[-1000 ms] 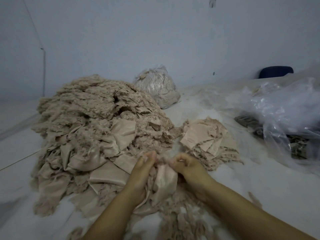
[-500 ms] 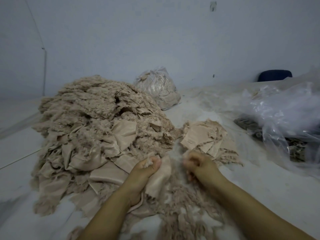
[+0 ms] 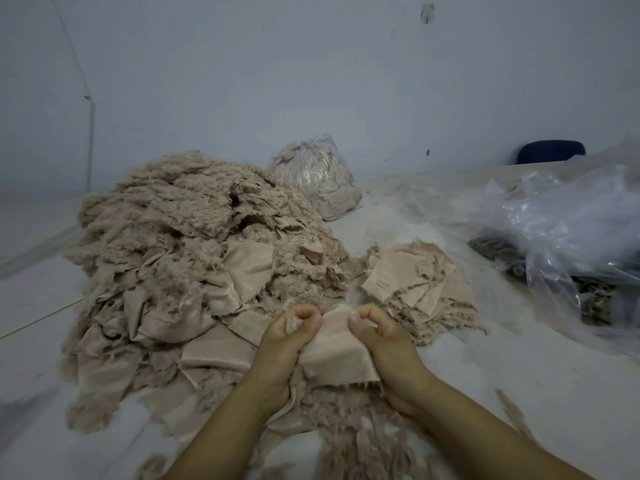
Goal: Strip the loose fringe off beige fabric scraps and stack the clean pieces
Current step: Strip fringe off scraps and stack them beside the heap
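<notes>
Both hands hold one smooth beige fabric scrap (image 3: 337, 355) near the front centre. The left hand (image 3: 289, 344) pinches its left edge with curled fingers, a tuft of fuzzy fringe caught at the fingertips; the right hand (image 3: 384, 344) pinches the right edge between thumb and bent fingers. Frayed, woolly fringe (image 3: 349, 431) lies loose beneath the wrists. To the left rises a big mound of shaggy unstripped scraps (image 3: 194, 251). Just beyond the right hand sits a low stack of flat clean pieces (image 3: 412, 282). Far behind stands a tied clear bag (image 3: 317, 178), apparently stuffed with fluff; crinkled plastic sheeting (image 3: 568, 230) lies right.
</notes>
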The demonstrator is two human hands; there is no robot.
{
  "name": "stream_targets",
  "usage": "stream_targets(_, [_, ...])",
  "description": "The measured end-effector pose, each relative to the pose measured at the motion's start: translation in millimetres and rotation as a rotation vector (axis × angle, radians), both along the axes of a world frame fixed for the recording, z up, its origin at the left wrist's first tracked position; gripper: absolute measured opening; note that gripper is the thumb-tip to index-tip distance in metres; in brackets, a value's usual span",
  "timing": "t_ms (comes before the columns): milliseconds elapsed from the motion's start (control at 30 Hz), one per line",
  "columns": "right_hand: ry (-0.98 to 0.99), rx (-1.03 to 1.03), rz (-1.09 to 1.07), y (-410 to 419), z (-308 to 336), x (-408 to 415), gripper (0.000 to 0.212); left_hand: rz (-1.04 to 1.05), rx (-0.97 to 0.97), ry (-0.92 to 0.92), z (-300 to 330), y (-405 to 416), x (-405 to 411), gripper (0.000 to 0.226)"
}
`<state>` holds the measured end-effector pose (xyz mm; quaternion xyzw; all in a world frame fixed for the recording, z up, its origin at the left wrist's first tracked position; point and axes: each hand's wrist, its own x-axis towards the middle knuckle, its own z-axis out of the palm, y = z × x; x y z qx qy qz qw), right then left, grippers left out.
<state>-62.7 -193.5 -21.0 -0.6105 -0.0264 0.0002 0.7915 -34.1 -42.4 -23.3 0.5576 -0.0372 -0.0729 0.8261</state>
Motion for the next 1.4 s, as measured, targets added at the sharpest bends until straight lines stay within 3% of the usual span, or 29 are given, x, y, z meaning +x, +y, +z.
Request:
stream_targets(100, [-0.038, -0.026, -0.095, -3.0, 2.4, 4.3, 0.014, 0.04, 0.086, -0.04, -1.9, 0.0, 1.2, 0.013])
stream_targets(200, [-0.088, -0.091, -0.173, -8.3, 6.8, 8.4, 0.014, -0.105, 0.181, -0.072, -3.7, -2.6, -1.7, 0.028])
stream_targets(267, [-0.104, -0.083, -0.21, -13.1, 11.0, 10.6, 0.014, -0.046, 0.228, -0.051, -2.5, -4.6, -2.3, 0.023])
stream_targets(400, [-0.119, -0.104, -0.291, -30.2, 24.3, 16.8, 0.015, 0.003, 0.191, 0.012, 1.7, 0.8, 0.7, 0.022])
stream_targets(533, [-0.093, -0.147, -0.207, -46.8, 46.9, 32.5, 0.014, -0.015, 0.204, 0.04, -1.1, 4.7, 2.4, 0.028])
stream_targets(700, [-0.091, -0.252, -0.16, -54.7, 70.4, 45.5, 0.012, -0.099, 0.205, -0.057, -1.9, 1.6, -1.7, 0.025])
stream_targets(867, [-0.161, -0.325, -0.246, -15.8, 47.2, 39.4, 0.023, -0.3, 0.146, -0.078, 3.3, -7.1, -10.9, 0.06])
stream_targets(1000, [-0.18, -0.243, -0.226, 16.6, 29.2, 36.2, 0.02, -0.251, 0.16, -0.081, 5.9, -12.8, -15.7, 0.035])
stream_targets(1133, [-0.21, -0.194, -0.288, 2.3, 50.3, 51.2, 0.02, -0.135, 0.11, -0.02, 1.8, -9.7, -10.6, 0.01])
stream_targets(1200, [-0.204, -0.319, -0.324, -21.2, 67.1, 66.3, 0.02, -0.12, 0.13, -0.003, 0.6, -8.5, -8.2, 0.004])
stream_targets(1300, [-0.138, -0.568, -0.438, -69.4, 80.4, 88.6, 0.013, -0.136, 0.181, 0.003, 0.2, -7.9, -5.9, 0.014])
stream_targets(1400, [-0.051, -0.948, -0.578, -104.3, 73.6, 86.7, 0.022, -0.159, 0.145, 0.017, 0.1, -8.9, -5.7, 0.019])
